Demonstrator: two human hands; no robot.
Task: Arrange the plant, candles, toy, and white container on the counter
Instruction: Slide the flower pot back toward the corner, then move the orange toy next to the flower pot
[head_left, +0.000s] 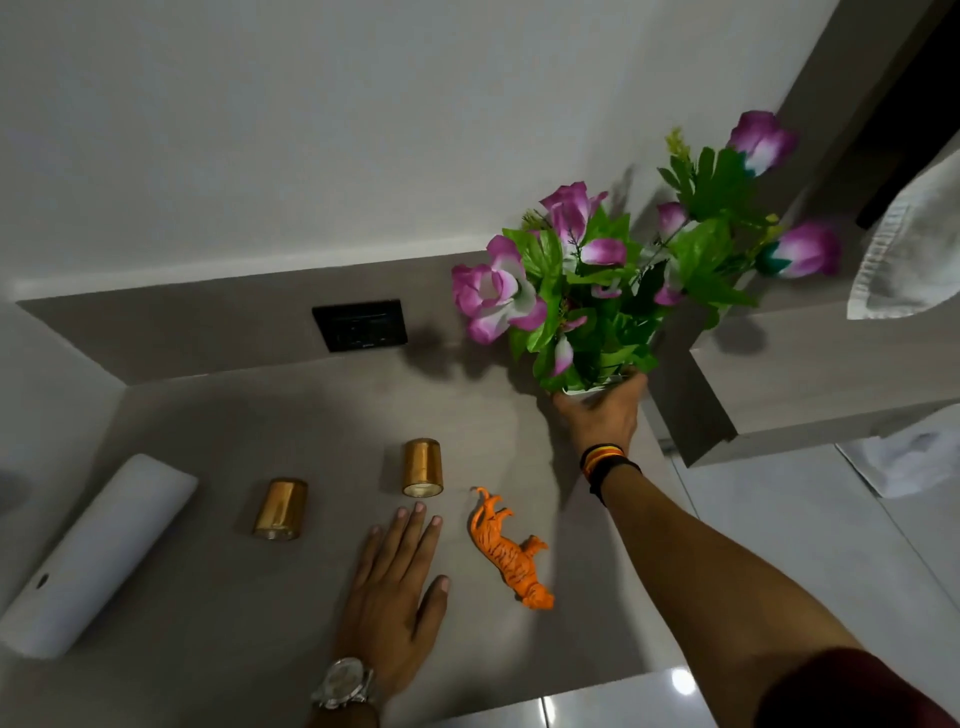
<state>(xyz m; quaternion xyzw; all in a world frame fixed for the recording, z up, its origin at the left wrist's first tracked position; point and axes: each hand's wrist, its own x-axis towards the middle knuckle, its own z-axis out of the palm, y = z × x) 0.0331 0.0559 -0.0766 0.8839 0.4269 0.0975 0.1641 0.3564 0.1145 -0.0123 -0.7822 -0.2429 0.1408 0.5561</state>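
My right hand (602, 415) grips the white pot of a plant (613, 280) with purple flowers and green leaves, at the counter's far right corner. The pot is mostly hidden by my fingers. My left hand (397, 587) lies flat and open on the counter (208, 597), between a gold candle (423, 467) and the orange toy tiger (511, 551), which lies on its side. A second gold candle (280, 509) lies further left. A long white container (98, 551) lies on its side at the left edge.
A black wall socket (359, 325) sits in the low backsplash behind the counter. A grey shelf block (810, 374) juts out on the right, with a white towel (909, 244) hanging above it. Glossy floor tiles lie below right.
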